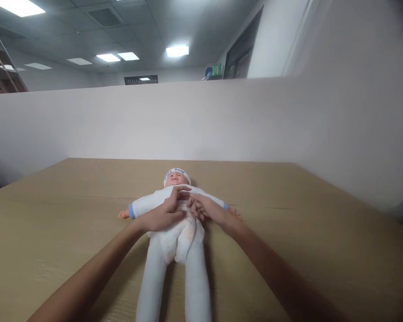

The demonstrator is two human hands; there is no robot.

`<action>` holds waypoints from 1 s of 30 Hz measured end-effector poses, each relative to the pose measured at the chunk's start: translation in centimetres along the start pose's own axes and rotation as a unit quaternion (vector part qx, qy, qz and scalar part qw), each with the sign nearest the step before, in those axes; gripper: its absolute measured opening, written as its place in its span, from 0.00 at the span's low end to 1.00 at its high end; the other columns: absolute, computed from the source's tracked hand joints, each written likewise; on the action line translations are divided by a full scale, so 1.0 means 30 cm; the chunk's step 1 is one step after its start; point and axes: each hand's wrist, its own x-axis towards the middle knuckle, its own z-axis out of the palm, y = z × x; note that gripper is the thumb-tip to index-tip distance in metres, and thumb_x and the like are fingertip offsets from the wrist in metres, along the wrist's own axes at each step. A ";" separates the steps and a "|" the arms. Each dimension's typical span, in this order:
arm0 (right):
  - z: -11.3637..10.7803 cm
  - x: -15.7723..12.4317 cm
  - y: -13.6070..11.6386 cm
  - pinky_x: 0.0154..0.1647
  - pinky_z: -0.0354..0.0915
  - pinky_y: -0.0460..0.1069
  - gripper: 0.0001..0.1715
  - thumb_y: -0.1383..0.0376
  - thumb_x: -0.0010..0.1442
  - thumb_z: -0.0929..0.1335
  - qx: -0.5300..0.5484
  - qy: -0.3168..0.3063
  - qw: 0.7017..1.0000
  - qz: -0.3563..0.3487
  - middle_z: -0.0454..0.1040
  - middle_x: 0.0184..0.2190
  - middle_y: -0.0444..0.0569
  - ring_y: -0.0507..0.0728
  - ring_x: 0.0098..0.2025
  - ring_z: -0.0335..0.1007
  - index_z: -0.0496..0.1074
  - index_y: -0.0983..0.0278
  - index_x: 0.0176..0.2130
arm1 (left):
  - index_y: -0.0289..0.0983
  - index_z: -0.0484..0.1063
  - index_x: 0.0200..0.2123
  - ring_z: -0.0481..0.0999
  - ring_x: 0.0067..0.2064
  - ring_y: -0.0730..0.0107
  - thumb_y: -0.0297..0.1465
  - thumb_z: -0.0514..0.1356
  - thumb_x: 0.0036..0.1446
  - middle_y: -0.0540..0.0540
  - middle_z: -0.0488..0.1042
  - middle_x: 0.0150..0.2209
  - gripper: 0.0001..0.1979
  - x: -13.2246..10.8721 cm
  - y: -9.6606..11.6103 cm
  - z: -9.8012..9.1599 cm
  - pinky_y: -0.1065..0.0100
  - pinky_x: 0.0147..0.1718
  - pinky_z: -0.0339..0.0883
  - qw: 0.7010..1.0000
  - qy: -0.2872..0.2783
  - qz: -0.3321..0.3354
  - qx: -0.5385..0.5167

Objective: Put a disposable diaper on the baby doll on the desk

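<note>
A baby doll (174, 250) in a white suit with blue cuffs and a white cap lies on its back on the wooden table (322, 241), head away from me. A diaper (183, 237) is around its hips. My left hand (164, 212) rests on the doll's belly, fingers curled and pinching at the clothing near the chest. My right hand (204, 209) meets it from the right, fingers bent and gripping the same fabric at the waist. Both hands cover the doll's torso.
A white partition wall (201, 120) runs along the table's far edge and continues down the right side. Ceiling lights and office shelving show beyond it. Bare tabletop stretches to both sides of the doll.
</note>
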 end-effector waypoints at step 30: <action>0.066 -0.059 0.018 0.50 0.68 0.59 0.24 0.43 0.63 0.74 -0.248 0.155 0.950 -0.112 0.76 0.43 0.51 0.65 0.46 0.72 0.73 0.56 0.48 | 0.40 0.72 0.47 0.71 0.58 0.43 0.43 0.63 0.67 0.39 0.76 0.52 0.14 -0.387 -0.265 0.011 0.42 0.61 0.65 0.893 0.267 -0.148 0.332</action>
